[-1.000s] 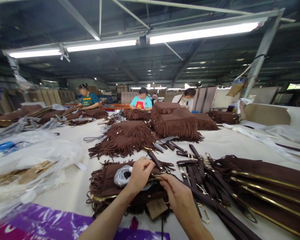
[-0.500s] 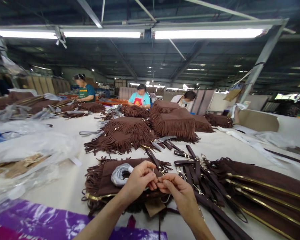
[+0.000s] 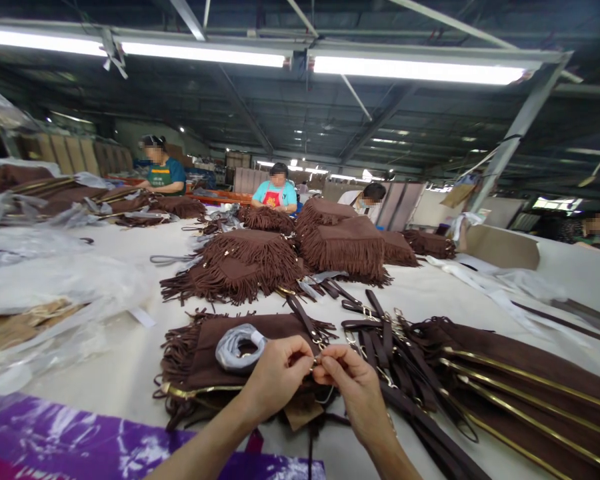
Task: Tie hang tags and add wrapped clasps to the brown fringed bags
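A dark brown fringed bag [image 3: 195,347] lies on the table with its gold zipper edge towards me. Above it, my left hand [image 3: 283,373] and my right hand [image 3: 347,377] meet fingertip to fingertip, both closed in a pinch. Between them is a small metal clasp [image 3: 313,364], mostly covered by the fingers. A brown wrist strap [image 3: 303,317] with metal hardware runs away from the fingertips. Left of my left hand, a coil wrapped in grey plastic [image 3: 233,350] rests on the bag. Under my hands hangs a brown paper tag [image 3: 303,413].
Loose brown straps with clasps [image 3: 383,340] are heaped to the right, beside stacked bags with gold zippers [image 3: 525,393]. Fringed bags [image 3: 345,240] are piled ahead. Clear plastic [image 3: 80,293] and a purple printed sheet [image 3: 80,433] lie left. Several people work across the table.
My view has shifted slightly, so the table things sit a little further left. Both hands stay together over the bag; the left fingers have curled in more tightly at the small metal clasp.
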A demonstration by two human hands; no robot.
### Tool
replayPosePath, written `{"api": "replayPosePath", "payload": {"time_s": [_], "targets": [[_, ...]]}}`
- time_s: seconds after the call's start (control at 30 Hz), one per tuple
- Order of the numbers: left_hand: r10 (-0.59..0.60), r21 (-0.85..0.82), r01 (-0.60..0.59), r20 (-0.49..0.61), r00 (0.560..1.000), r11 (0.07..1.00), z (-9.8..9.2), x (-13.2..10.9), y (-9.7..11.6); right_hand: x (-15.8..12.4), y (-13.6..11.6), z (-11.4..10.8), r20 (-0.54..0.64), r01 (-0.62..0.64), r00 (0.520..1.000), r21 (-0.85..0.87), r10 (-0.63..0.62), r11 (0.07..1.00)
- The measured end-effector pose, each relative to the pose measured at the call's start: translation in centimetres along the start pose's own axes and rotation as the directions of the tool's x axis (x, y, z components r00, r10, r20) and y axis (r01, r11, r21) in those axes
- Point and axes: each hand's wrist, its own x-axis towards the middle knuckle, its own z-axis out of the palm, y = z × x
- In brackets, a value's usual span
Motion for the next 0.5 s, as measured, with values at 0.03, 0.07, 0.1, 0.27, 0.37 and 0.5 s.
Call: {"api": "replayPosePath", "payload": {"time_s": [0.03, 0.07, 0.1, 0.27, 0.37, 0.5], "targets": [[0.021, 0.044, -0.021, -0.008, 1.000, 0.999, 0.05, -0.04, 0.05, -0.06, -0.04, 0.04, 0.010, 0.012, 1.000, -0.020, -0.011, 1.000], [0.040, 0.080, -0.039, -0.014, 0.999, 0.996, 0.09, -0.06, 0.09, -0.11, -0.07, 0.09, 0.020, 0.020, 1.000, -0.034, -0.019, 0.999], [0.055, 0.106, -0.052, -0.017, 0.998, 0.993, 0.12, -0.05, 0.13, -0.15, -0.09, 0.12, 0.028, 0.023, 0.999, -0.043, -0.022, 0.999], [0.064, 0.138, -0.061, -0.021, 0.998, 0.989, 0.15, -0.03, 0.18, -0.04, 0.10, 0.12, 0.051, 0.009, 0.999, -0.035, -0.007, 0.999], [0.067, 0.144, -0.062, -0.030, 0.997, 0.988, 0.13, -0.02, 0.14, 0.12, 0.29, -0.02, 0.048, 0.015, 0.999, -0.040, -0.013, 0.999], [0.071, 0.156, -0.066, -0.027, 0.997, 0.986, 0.10, 0.00, 0.11, 0.10, 0.28, -0.10, 0.060, 0.015, 0.998, -0.049, -0.012, 0.999]]}}
